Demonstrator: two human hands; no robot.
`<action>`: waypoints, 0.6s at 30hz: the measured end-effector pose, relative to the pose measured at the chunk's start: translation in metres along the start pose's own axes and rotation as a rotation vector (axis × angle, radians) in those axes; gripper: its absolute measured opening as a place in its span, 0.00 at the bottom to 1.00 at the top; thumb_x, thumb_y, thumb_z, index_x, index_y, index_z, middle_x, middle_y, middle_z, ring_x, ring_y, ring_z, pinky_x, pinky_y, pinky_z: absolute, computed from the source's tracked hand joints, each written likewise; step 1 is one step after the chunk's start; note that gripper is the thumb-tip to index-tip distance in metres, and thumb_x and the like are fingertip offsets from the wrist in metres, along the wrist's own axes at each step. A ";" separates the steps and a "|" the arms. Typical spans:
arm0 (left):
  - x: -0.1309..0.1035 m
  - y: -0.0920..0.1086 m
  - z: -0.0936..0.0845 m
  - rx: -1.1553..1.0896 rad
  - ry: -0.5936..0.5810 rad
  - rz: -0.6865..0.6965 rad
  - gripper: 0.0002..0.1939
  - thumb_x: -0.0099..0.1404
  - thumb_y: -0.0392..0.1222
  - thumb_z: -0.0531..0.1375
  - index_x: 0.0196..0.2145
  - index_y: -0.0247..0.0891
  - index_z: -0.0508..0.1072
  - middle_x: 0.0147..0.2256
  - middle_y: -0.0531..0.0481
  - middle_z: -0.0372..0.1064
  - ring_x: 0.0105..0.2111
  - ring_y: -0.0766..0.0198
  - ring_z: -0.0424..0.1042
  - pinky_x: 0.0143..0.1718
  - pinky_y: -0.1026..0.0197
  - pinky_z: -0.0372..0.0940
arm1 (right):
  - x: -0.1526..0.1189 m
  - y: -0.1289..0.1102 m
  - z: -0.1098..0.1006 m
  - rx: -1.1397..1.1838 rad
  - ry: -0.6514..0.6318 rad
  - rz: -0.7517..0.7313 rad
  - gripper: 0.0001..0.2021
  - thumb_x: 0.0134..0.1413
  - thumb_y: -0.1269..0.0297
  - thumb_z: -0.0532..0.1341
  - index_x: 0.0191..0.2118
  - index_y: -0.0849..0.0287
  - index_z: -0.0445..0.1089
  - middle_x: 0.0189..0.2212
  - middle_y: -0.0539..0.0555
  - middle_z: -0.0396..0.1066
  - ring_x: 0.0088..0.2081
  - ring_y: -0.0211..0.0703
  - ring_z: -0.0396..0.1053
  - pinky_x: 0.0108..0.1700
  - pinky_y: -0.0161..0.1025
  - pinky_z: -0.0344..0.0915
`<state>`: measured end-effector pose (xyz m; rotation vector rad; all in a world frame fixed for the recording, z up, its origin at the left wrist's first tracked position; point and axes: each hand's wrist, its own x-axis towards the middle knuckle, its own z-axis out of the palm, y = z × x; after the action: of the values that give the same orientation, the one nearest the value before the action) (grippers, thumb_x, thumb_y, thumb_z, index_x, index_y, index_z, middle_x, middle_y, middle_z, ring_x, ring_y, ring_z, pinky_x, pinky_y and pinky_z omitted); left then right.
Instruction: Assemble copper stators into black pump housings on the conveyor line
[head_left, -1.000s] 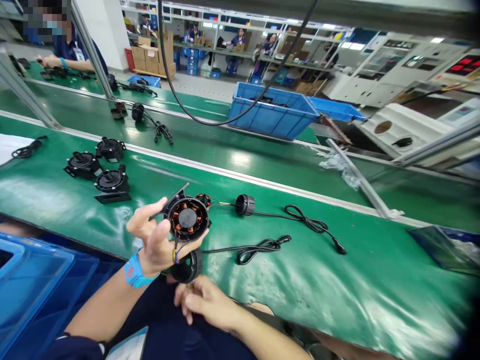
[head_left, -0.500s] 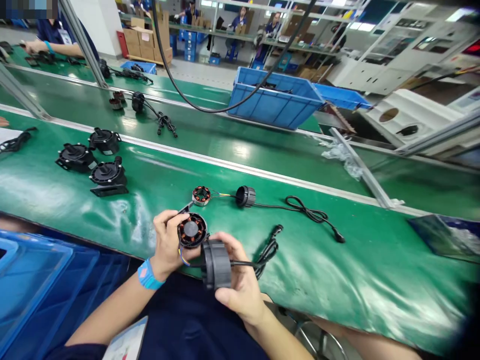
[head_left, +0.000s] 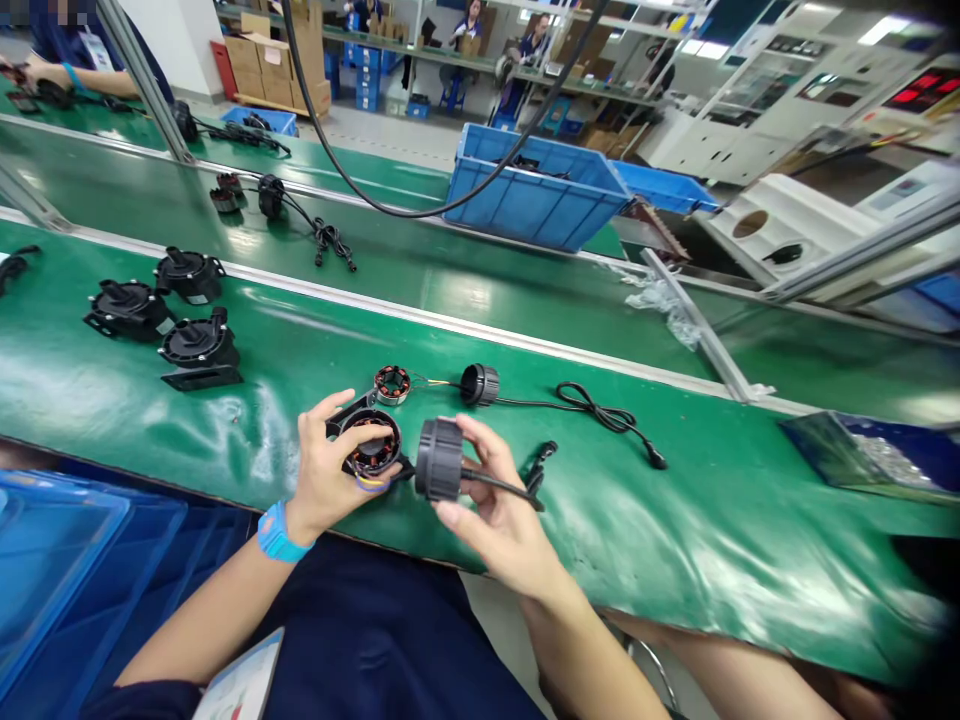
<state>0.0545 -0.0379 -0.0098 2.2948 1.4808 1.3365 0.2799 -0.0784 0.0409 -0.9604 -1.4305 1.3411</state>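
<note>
My left hand (head_left: 326, 465) grips a round black motor housing (head_left: 373, 442) with copper coils inside, one finger lying across its opening. Coloured wires run along the housing's lower edge. My right hand (head_left: 499, 505) holds a ribbed black cap (head_left: 439, 459) by its sides, just right of the housing and apart from it. A black cable leaves the cap and passes under my right fingers. Beyond my hands, a loose coil ring (head_left: 392, 384) is joined by thin wires to a second black cap (head_left: 480, 384), whose cable (head_left: 600, 408) lies looped on the green table.
Three black pump units (head_left: 199, 345) stand at the left of the table. A metal rail (head_left: 420, 318) crosses behind. Blue crates (head_left: 60, 570) are at lower left, a blue bin (head_left: 536, 190) beyond the rail. A tray of small parts (head_left: 877, 460) lies right. Other people work behind.
The ribbed cap has moved up in my right hand, farther from the housing. My left finger now reaches across the housing's opening. The whole view has shifted slightly.
</note>
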 end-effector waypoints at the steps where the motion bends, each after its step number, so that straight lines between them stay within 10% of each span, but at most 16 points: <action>1: 0.000 0.003 0.000 -0.002 -0.016 -0.003 0.12 0.60 0.48 0.71 0.41 0.45 0.80 0.63 0.41 0.54 0.61 0.44 0.60 0.58 0.40 0.65 | 0.006 -0.003 0.001 0.036 0.014 -0.011 0.38 0.59 0.52 0.70 0.70 0.39 0.53 0.68 0.57 0.52 0.51 0.48 0.71 0.47 0.43 0.75; 6: 0.000 0.010 0.001 -0.002 -0.070 0.083 0.07 0.61 0.45 0.68 0.34 0.40 0.77 0.62 0.41 0.57 0.59 0.46 0.61 0.55 0.42 0.64 | 0.046 -0.006 0.024 -0.076 0.101 -0.094 0.59 0.37 0.43 0.79 0.71 0.46 0.47 0.62 0.60 0.57 0.55 0.54 0.68 0.54 0.50 0.73; 12: 0.001 0.005 -0.004 -0.004 -0.099 -0.039 0.15 0.57 0.46 0.71 0.28 0.39 0.69 0.57 0.40 0.62 0.56 0.46 0.62 0.54 0.44 0.62 | 0.077 0.015 0.006 -0.494 0.377 -0.387 0.45 0.49 0.53 0.74 0.68 0.51 0.53 0.62 0.62 0.58 0.60 0.56 0.63 0.64 0.59 0.65; 18: 0.001 -0.001 -0.004 -0.074 -0.036 0.039 0.18 0.58 0.46 0.72 0.40 0.42 0.70 0.57 0.41 0.63 0.57 0.49 0.64 0.56 0.44 0.61 | 0.082 0.016 -0.010 -0.700 0.340 -0.530 0.37 0.49 0.58 0.74 0.64 0.47 0.63 0.60 0.59 0.60 0.63 0.58 0.61 0.66 0.58 0.63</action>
<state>0.0510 -0.0383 -0.0071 2.3010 1.3591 1.3288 0.2663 0.0042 0.0341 -1.0676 -1.7458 0.2604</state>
